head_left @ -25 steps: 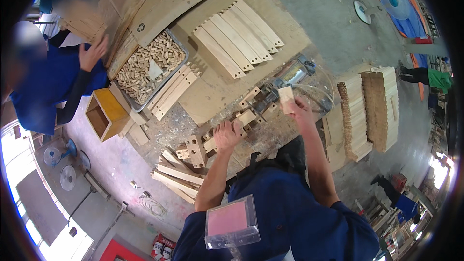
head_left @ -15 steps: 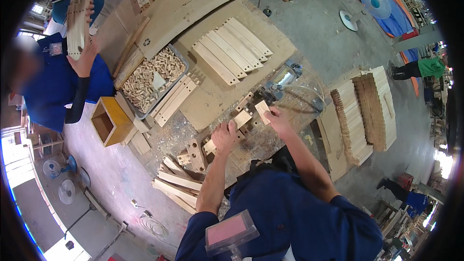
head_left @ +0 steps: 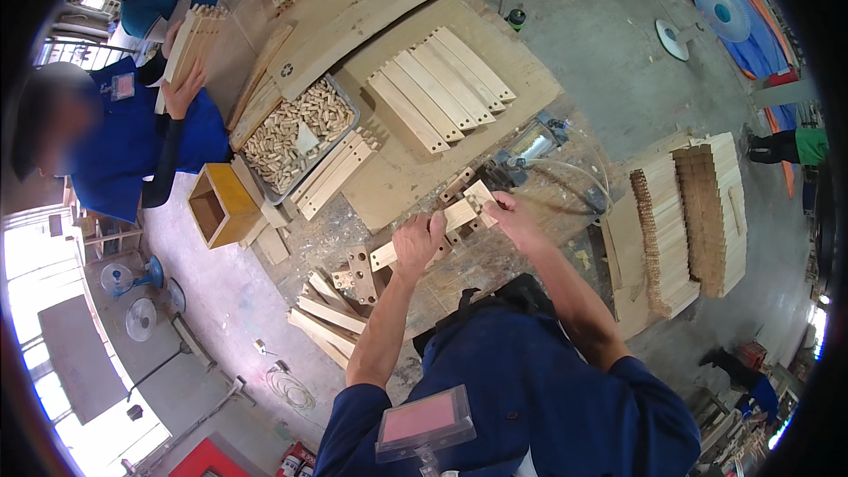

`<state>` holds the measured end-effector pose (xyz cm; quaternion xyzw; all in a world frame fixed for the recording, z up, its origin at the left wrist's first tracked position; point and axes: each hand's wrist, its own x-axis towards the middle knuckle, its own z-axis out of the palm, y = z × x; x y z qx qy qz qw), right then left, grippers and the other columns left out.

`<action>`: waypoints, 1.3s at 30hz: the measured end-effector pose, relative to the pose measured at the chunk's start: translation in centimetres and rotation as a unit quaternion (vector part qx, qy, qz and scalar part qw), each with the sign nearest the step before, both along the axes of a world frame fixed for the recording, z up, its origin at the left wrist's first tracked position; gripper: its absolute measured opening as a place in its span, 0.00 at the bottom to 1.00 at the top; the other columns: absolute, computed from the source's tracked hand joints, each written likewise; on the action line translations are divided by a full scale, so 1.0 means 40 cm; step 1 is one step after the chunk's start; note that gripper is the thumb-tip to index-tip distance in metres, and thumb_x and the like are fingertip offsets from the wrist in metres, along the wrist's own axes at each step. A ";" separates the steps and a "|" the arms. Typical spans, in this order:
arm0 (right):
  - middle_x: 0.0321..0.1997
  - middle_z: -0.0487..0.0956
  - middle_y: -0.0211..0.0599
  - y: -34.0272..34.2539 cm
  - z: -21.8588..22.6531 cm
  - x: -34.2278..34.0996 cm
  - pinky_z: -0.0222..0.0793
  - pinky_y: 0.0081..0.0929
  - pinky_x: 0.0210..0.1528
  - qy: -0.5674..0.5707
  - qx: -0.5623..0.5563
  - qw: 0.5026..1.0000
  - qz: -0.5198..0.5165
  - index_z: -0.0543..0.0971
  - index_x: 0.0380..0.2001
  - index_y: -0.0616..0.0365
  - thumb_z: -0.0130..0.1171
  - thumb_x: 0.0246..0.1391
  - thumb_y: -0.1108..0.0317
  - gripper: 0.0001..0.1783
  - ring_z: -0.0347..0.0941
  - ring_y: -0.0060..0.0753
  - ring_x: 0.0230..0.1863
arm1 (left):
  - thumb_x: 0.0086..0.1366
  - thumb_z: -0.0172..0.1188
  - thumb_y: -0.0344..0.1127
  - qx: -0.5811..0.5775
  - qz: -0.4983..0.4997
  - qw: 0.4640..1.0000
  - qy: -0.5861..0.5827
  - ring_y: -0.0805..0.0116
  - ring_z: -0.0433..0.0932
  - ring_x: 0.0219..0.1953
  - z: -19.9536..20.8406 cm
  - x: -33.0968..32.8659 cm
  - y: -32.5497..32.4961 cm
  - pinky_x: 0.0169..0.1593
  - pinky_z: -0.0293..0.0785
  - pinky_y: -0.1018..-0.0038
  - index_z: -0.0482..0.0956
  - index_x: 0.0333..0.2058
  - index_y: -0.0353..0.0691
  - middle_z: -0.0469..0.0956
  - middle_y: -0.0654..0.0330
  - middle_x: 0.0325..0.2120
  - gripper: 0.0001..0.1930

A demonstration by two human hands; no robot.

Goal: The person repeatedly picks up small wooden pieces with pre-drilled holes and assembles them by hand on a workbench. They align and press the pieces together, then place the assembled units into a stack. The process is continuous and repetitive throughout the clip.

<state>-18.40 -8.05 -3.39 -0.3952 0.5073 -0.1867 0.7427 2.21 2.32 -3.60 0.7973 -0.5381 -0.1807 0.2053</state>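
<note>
My left hand (head_left: 417,243) is closed over a pale wooden slat (head_left: 383,255), which sticks out on both sides of it and has holes at its near-left end. In my right hand (head_left: 517,219), between thumb and fingers, is a short pale wooden piece (head_left: 480,193). It lies across the slat's right end, seemingly touching it; whether they are joined I cannot tell. Under both is a wooden jig (head_left: 451,234) on the worktable, partly hidden by my hands. Just beyond stands a metal clamp-like device with a hose (head_left: 517,159).
Drilled slats (head_left: 433,88) lie in a row on cardboard. A tray of dowels (head_left: 296,137) sits left, beside slats with dowels (head_left: 331,178). Loose slats (head_left: 329,318) lie near left, stacked slats (head_left: 680,221) right. A co-worker (head_left: 132,132) holds slats at far left.
The short piece in my right hand has come to the end of the slat. More of the slat now shows left of my left hand. The whole view has shifted slightly.
</note>
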 end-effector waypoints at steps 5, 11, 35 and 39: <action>0.40 0.82 0.30 -0.087 -0.023 -0.041 0.72 0.23 0.38 -0.033 0.000 0.989 -0.143 0.79 0.49 0.60 0.58 0.64 0.65 0.14 0.77 0.21 0.36 | 0.65 0.60 0.50 0.090 0.033 0.981 0.170 0.46 0.82 0.36 0.053 -0.040 -0.117 0.43 0.77 0.57 0.75 0.47 0.33 0.82 0.43 0.33 0.24; 0.43 0.82 0.33 -0.323 0.009 -0.094 0.76 0.26 0.43 -0.036 -0.049 0.968 -0.244 0.77 0.50 0.63 0.56 0.66 0.67 0.14 0.79 0.24 0.40 | 0.58 0.67 0.48 -0.043 0.153 0.920 0.359 0.49 0.80 0.45 0.078 -0.103 -0.557 0.50 0.74 0.62 0.66 0.57 0.30 0.80 0.42 0.43 0.35; 0.46 0.81 0.37 -0.819 -0.196 0.165 0.72 0.27 0.44 0.079 -0.099 0.989 -0.072 0.77 0.54 0.65 0.61 0.61 0.63 0.22 0.76 0.27 0.45 | 0.61 0.64 0.32 -0.078 0.132 0.988 0.019 0.44 0.75 0.48 -0.004 0.139 -0.187 0.50 0.73 0.55 0.74 0.51 0.36 0.75 0.47 0.46 0.19; 0.48 0.82 0.37 -0.706 -0.088 0.117 0.73 0.29 0.48 -0.005 -0.084 0.989 -0.123 0.78 0.51 0.64 0.59 0.62 0.64 0.18 0.78 0.29 0.48 | 0.60 0.65 0.33 -0.026 0.092 0.993 -0.064 0.45 0.75 0.48 0.005 0.176 -0.058 0.50 0.73 0.55 0.75 0.49 0.36 0.76 0.49 0.45 0.18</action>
